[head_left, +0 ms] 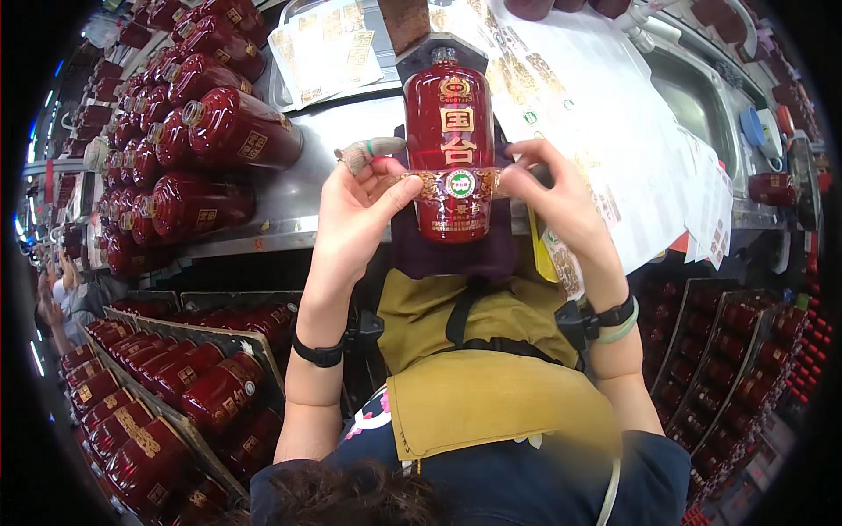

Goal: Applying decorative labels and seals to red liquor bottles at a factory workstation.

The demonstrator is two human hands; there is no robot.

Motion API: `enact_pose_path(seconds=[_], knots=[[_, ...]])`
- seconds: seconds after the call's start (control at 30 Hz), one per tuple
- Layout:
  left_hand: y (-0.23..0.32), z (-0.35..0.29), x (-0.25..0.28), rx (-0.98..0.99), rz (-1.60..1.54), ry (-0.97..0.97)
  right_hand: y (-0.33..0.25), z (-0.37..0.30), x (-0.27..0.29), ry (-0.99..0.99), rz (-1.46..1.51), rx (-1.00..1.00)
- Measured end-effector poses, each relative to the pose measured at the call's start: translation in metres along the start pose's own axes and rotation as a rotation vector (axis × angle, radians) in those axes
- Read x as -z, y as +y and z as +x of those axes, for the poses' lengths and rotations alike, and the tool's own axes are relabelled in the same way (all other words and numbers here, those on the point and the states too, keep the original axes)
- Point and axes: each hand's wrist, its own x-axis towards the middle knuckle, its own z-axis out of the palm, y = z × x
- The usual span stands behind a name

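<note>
A dark red glass bottle (445,101) with gold lettering lies tilted before me, its bare neck pointing away and its base toward my lap. Across its lower part stretches a brown-gold patterned label strip (460,184) with a round green-and-white emblem. My left hand (358,195) pinches the strip's left end between thumb and fingers; a cloth finger cover with a green band sits on one finger. At the opposite end, my right hand (557,188) is closed on the strip with bent fingers. A dark purple cloth (452,260) lies under the bottle.
Many red bottles (241,127) crowd the metal table's left side. Printed label sheets (324,53) lie on a tray, and more white sheets (614,149) cover the right side beside a sink (693,92). Crates of bottles (219,386) stand low at both sides.
</note>
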Motion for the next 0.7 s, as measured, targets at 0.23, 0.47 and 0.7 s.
enact_pose_path(seconds=[0.23,0.47,0.7], knots=[[0.000,0.001,0.005,0.022,-0.006,0.002,-0.061,0.000,0.010,0.204,-0.351,0.564],[0.002,0.003,0.003,-0.016,0.026,-0.017,-0.066,0.008,-0.001,0.021,-0.538,0.723],[-0.010,-0.006,-0.010,-0.119,0.024,-0.052,-0.024,-0.008,-0.010,-0.073,-0.034,0.112]])
